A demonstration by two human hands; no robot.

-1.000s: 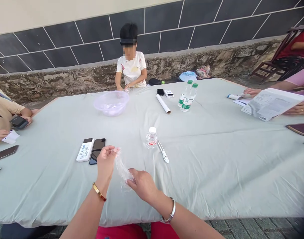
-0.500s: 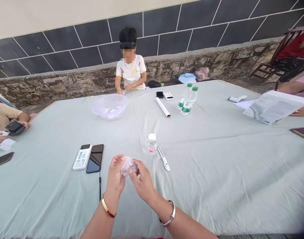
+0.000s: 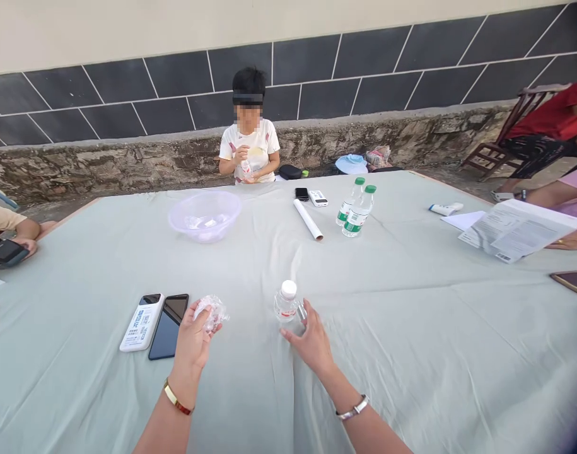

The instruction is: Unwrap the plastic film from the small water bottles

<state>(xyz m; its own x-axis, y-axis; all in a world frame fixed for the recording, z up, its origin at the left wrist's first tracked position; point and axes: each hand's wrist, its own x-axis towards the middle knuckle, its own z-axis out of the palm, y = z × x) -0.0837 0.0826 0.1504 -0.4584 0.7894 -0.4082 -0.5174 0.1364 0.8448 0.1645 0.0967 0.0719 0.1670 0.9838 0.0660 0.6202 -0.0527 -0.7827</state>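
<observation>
Clear, crumpled plastic film (image 3: 213,309) is clamped in the fingers of the left hand (image 3: 192,337), held over the cloth-covered counter (image 3: 411,353), just right of a black smartphone (image 3: 168,331) and a white power bank (image 3: 140,328). The right hand (image 3: 314,340) has thumb and fingers apart beside a small white-capped bottle (image 3: 285,309); whether they touch it is hard to tell. Farther off, a lilac basin (image 3: 179,219) stands left of a white roll (image 3: 308,219).

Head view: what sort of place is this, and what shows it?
Probably an outdoor sitting area: a cloth-covered table, a dark tiled wall and its rough stone base.
</observation>
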